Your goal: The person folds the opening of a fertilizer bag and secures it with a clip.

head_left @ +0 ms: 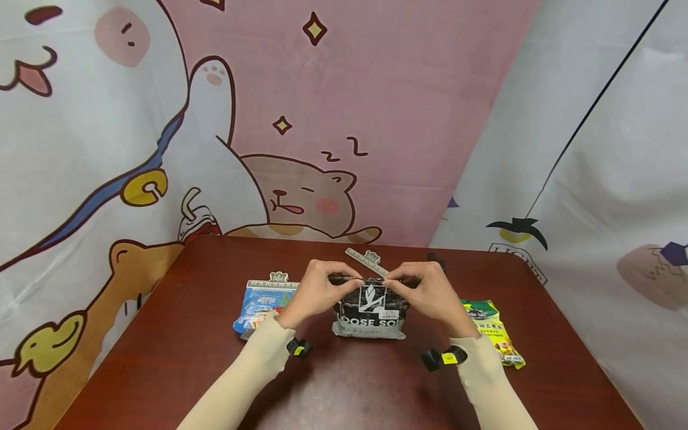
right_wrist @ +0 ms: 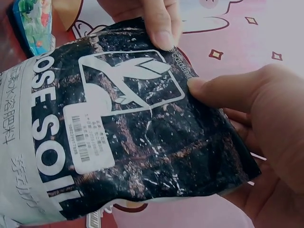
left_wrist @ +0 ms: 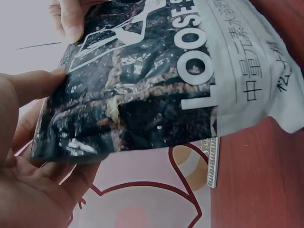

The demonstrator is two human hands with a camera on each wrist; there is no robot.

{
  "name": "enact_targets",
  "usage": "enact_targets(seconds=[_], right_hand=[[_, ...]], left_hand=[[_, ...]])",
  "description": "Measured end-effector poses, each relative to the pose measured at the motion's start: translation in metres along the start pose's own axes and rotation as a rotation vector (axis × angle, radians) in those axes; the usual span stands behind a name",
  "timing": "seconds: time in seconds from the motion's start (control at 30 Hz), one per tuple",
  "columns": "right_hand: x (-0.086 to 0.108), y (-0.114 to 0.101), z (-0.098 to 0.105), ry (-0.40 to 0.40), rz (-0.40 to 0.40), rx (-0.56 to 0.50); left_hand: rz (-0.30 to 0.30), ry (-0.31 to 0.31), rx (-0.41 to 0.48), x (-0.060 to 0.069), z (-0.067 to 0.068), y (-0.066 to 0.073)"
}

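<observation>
A black and grey bag [head_left: 369, 327] printed "LOOSE SOIL" stands upright at the middle of the table. My left hand [head_left: 321, 288] pinches its top edge on the left, thumb in front and fingers behind. On the right, my right hand [head_left: 430, 294] pinches the same edge, again with the thumb on the printed face. In the right wrist view the soil bag [right_wrist: 137, 166] shows a white barcode label [right_wrist: 89, 137]. Both thumbtips press near the middle of the top edge. Behind the bag lies a loose ruler-marked clip [head_left: 365, 261], partly hidden by the hands.
To the left, a blue bag [head_left: 255, 310] has a similar clip [head_left: 271, 284] along its top. A green and yellow bag [head_left: 497, 334] lies to the right, partly behind the right forearm. A dark object [head_left: 436, 260] sits near the table's back edge, before a cartoon cloth backdrop [head_left: 387, 107].
</observation>
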State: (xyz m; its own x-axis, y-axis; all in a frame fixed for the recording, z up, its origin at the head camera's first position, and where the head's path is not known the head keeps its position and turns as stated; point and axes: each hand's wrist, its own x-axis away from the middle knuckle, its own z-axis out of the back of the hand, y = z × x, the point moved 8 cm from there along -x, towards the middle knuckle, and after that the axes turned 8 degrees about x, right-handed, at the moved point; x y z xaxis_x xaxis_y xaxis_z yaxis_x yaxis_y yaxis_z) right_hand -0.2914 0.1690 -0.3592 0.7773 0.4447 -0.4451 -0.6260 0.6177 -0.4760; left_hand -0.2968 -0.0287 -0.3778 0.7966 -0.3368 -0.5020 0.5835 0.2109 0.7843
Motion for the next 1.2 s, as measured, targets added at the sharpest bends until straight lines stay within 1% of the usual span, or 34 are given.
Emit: enact_targets(seconds=[0.1, 0.17, 0.27, 0.47, 0.57, 0.63, 0.67, 0.7, 0.8, 0.87, 0.9, 1.07, 1.2], right_hand=[[0.002, 0.005, 0.002, -0.001, -0.029, -0.003], [0.004, 0.008, 0.004, 0.005, -0.041, -0.008], [0.006, 0.011, 0.006, 0.02, -0.04, -0.02], [0.006, 0.011, 0.007, 0.058, -0.014, -0.027], [0.007, 0.01, 0.008, 0.065, -0.023, -0.039], [0.007, 0.004, 0.011, 0.058, -0.037, -0.047], [0.007, 0.0, 0.013, 0.053, -0.044, -0.051], [0.007, 0.0, 0.013, 0.049, -0.054, -0.052], [0.01, 0.004, 0.013, 0.038, -0.073, -0.065], [0.011, 0.012, 0.011, 0.04, -0.069, -0.076], [0.012, 0.016, 0.009, 0.043, -0.065, -0.078], [0.012, 0.014, 0.011, 0.06, -0.025, -0.072], [0.013, 0.016, 0.012, 0.041, -0.035, -0.069]], left_hand=[[0.048, 0.015, 0.029, 0.003, 0.004, -0.007], [0.062, 0.025, 0.038, 0.004, 0.006, -0.01], [0.068, 0.026, 0.032, 0.006, 0.008, -0.012], [0.064, 0.035, 0.025, 0.005, 0.009, -0.011], [0.074, 0.027, 0.056, 0.005, 0.009, -0.012], [0.083, 0.021, 0.083, 0.006, 0.009, -0.014], [0.1, 0.023, 0.096, 0.007, 0.009, -0.015], [0.109, 0.02, 0.112, 0.008, 0.01, -0.017], [0.145, 0.03, 0.142, 0.013, 0.013, -0.021], [0.168, 0.045, 0.158, 0.016, 0.016, -0.024], [0.166, 0.049, 0.164, 0.017, 0.018, -0.024], [0.181, 0.074, 0.169, 0.019, 0.019, -0.025], [0.19, 0.073, 0.173, 0.019, 0.019, -0.026]])
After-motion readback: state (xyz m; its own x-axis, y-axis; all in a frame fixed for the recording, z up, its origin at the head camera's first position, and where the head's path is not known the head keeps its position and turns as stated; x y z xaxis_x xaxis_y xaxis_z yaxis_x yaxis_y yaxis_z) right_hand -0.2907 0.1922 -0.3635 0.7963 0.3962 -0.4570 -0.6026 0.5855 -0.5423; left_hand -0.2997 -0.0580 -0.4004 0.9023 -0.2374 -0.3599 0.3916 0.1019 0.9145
